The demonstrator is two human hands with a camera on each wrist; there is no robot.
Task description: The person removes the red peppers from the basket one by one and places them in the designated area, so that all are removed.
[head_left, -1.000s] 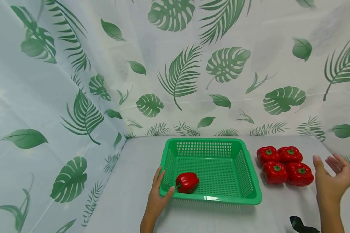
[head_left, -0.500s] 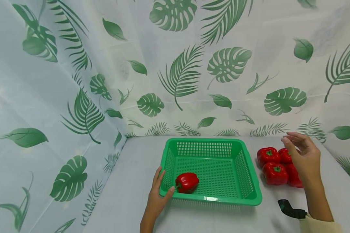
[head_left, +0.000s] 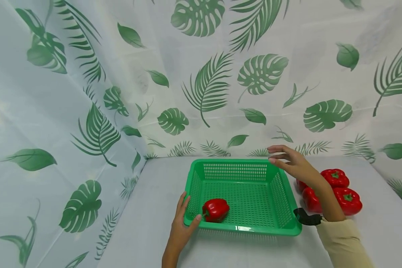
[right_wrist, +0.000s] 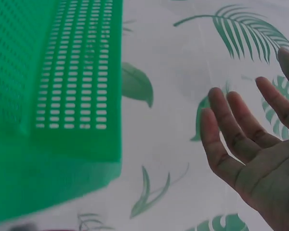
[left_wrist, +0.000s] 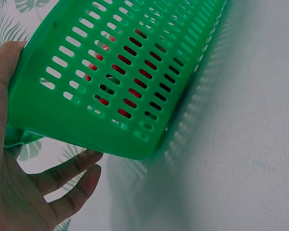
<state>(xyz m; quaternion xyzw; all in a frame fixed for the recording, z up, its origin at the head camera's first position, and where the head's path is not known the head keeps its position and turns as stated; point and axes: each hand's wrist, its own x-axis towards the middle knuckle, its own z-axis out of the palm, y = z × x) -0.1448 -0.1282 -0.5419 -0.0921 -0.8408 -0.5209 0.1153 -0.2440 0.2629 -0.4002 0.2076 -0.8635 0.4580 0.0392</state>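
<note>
Right hand (head_left: 296, 166) now over basket (head_left: 241, 227)

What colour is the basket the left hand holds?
Green, a slotted plastic basket; it shows best in the head view.

The slotted basket (head_left: 242, 197) is bright green, and the pepper (head_left: 215, 209) inside it is glossy red. Beside it lie more red peppers (head_left: 341, 190) with green stems. The backdrop (head_left: 201, 74) is white with green leaf prints.
</note>
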